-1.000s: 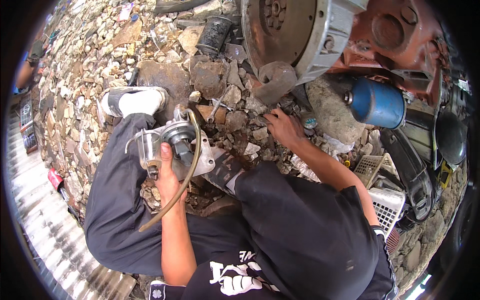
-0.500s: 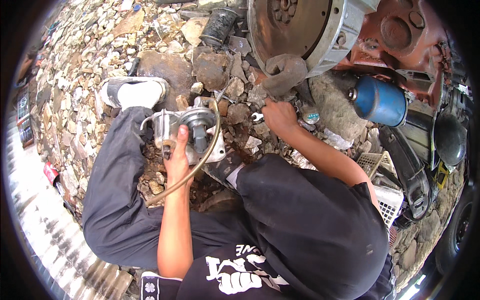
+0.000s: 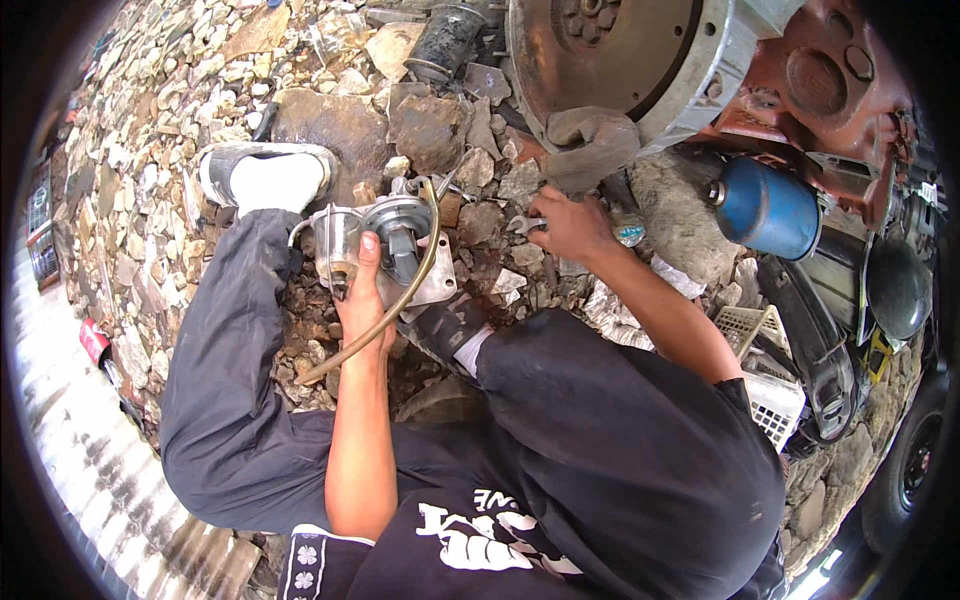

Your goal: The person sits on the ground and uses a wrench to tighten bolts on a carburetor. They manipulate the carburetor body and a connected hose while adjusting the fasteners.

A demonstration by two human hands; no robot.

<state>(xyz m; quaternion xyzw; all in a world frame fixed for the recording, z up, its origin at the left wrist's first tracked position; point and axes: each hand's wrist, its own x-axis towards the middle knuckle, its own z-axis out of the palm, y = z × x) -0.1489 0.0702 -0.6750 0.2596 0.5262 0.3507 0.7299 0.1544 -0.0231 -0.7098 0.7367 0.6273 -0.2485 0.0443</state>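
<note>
My left hand grips a metal filter-housing assembly with a clear bowl, a round top and a flat bracket; a long brownish hose loops from it across my wrist. My right hand is down on the stones, right of the assembly, fingers closed on an open-end wrench. Just beyond that hand lies a thick, dark curved lump, its material unclear, against a large metal flywheel housing.
A red-painted engine casting, a blue canister, white plastic baskets and a long black part lie to the right. Rocks and a black cylinder are ahead. Corrugated sheet lies left. My legs are folded below.
My right hand has shifted slightly forward on the stones and closed on the wrench. My left hand has moved the assembly a little to the right and up in view.
</note>
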